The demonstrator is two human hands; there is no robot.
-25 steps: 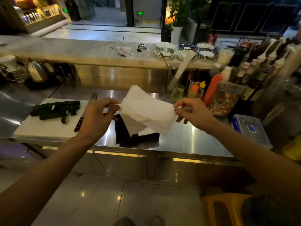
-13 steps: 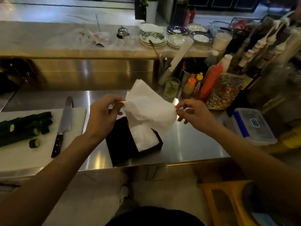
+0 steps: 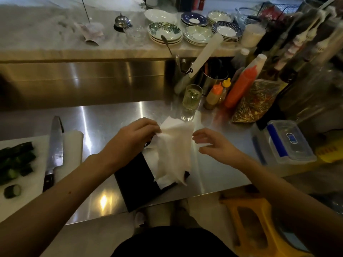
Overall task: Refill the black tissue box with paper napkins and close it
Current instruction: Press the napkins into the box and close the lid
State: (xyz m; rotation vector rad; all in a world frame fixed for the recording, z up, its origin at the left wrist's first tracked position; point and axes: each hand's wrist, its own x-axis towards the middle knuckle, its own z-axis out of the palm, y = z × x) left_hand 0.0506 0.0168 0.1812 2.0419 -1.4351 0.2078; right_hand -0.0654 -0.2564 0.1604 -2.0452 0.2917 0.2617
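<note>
On the steel counter: black tissue box (image 3: 137,179) sits near the front edge, turned at an angle, its top open.
Napkins: a white napkin (image 3: 173,145) hangs down into the open box, its upper edge raised above the box; more white paper shows inside at the box's near right corner.
Left hand: the left hand (image 3: 134,138) pinches the napkin's upper left corner between thumb and fingertips, right above the far end of the box.
Right hand: the right hand (image 3: 213,145) hovers just beside the napkin's right edge, fingers spread and loosely curled, holding nothing; a small gap shows between fingertips and paper.
Left of the box: a white cutting board (image 3: 27,179) carries a large knife (image 3: 53,151) lying handle toward the person, and cut cucumber (image 3: 15,160) pieces at the far left.
Right of the box: a clear plastic container (image 3: 289,143) with a blue clip lies near the counter's right end.
Behind the box: a glass (image 3: 191,97) of pale liquid, small squeeze bottles, a tall red sauce bottle (image 3: 241,86) and a bag of mixed dry bits stand along the back.
Upper shelf: stacked plates (image 3: 165,33) and a metal call bell (image 3: 120,20) rest on the marble ledge.
Below the counter: a yellow stool (image 3: 254,225) stands on the floor at the right.
</note>
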